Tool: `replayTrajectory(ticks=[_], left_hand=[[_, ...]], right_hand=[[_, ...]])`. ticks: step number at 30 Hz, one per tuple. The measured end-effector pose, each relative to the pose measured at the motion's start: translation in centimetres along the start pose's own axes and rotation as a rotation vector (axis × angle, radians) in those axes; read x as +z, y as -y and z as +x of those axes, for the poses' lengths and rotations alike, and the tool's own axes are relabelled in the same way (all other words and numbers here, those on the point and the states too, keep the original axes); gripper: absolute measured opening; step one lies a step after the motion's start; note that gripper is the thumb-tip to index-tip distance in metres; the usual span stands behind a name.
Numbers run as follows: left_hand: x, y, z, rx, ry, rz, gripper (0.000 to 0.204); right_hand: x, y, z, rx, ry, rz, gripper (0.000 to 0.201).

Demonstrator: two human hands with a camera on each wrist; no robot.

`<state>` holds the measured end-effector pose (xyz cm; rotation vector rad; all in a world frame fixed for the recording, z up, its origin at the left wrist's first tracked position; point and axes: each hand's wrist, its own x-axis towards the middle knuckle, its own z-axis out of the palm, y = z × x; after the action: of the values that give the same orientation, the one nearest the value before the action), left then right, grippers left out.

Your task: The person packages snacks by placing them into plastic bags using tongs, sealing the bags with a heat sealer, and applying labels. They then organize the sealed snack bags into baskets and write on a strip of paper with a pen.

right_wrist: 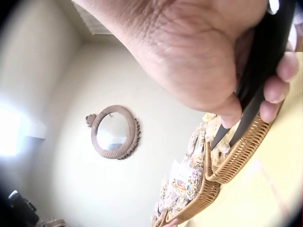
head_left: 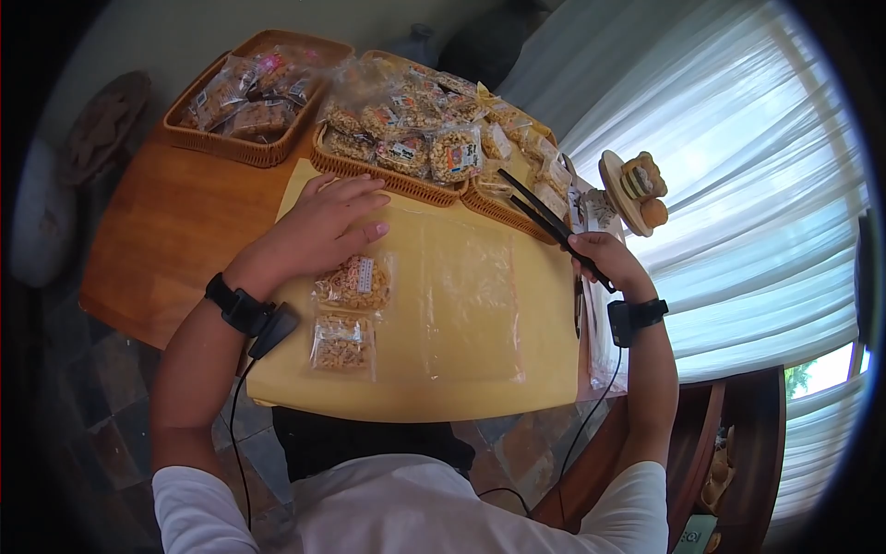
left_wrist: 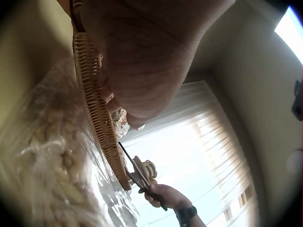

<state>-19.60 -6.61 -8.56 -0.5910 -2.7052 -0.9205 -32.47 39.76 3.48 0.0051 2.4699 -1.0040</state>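
Note:
My right hand (head_left: pixel 604 257) grips black tongs (head_left: pixel 546 218), whose two arms stand apart and point toward the right wicker basket (head_left: pixel 506 212). My left hand (head_left: pixel 323 222) has its fingers loosely extended, near the front edge of the middle wicker basket (head_left: pixel 388 181). Just below the left palm lies a clear packet of puffed snack (head_left: pixel 355 284) with a white label. A second snack packet (head_left: pixel 343 343) lies nearer my body. To their right a large clear plastic bag (head_left: pixel 471 319) is spread flat on the yellow sheet (head_left: pixel 549 369).
Clear-wrapped snack packets (head_left: pixel 457 155) fill the middle basket. Another wicker basket (head_left: pixel 221 148) with wrapped packs stands at the back left of the wooden table (head_left: pixel 157 249). A round wooden stand (head_left: pixel 620 189) bearing pastry-like pieces is at the right, before white curtains (head_left: pixel 729 231).

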Motion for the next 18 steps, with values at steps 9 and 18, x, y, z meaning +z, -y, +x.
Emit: replayTrajectory(ticks=[9,18], left_hand=[[0.0,0.1,0.0,-0.007,0.007,0.003,0.051],[-0.1,0.2,-0.1,0.004,0.009,0.023,0.054]], right_hand=[[2.7,2.1,-0.4,-0.004,-0.067,-0.153,0.035],[4.5,0.5,2.3,-0.072,-0.048,-0.04,0.032]])
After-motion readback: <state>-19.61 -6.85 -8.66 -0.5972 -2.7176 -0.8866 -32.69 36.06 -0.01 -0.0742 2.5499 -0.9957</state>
